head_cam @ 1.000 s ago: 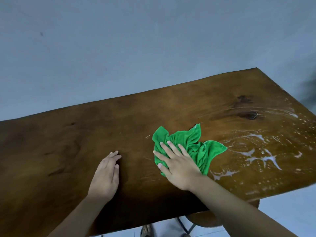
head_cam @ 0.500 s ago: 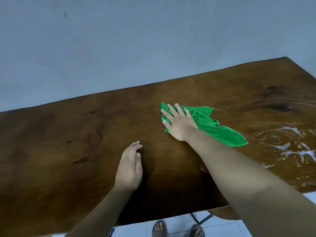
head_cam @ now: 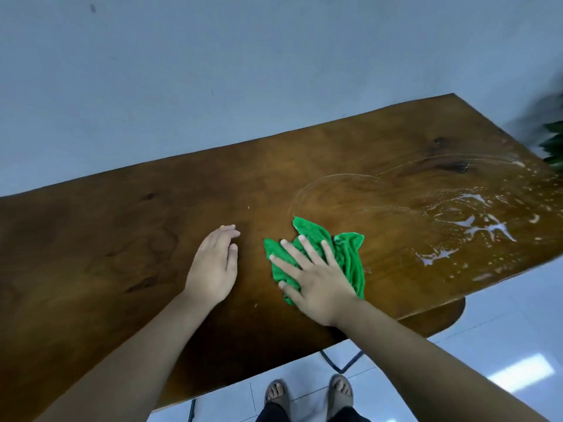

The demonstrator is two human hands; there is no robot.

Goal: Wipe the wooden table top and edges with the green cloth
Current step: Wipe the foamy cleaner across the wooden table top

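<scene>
The wooden table top (head_cam: 122,239) fills the middle of the head view, dark brown with grain knots. A crumpled green cloth (head_cam: 347,254) lies on it near the front edge, right of centre. My right hand (head_cam: 313,275) presses flat on the cloth with fingers spread, covering its left half. My left hand (head_cam: 214,266) rests flat on the bare wood just left of the cloth, holding nothing. Foamy wet streaks (head_cam: 475,229) cover the right end of the table, with thin curved wipe marks (head_cam: 335,181) behind the cloth.
A plain grey wall (head_cam: 274,71) stands right behind the table's far edge. Dark green plant leaves (head_cam: 553,141) sit past the right end. Below the front edge are white floor tiles (head_cam: 502,345), my sandalled feet (head_cam: 307,391) and a dark metal table leg (head_cam: 341,363).
My right hand has pulled the green cloth back from the middle of the table toward the front edge, bunching it up. My left hand stays flat on the wood.
</scene>
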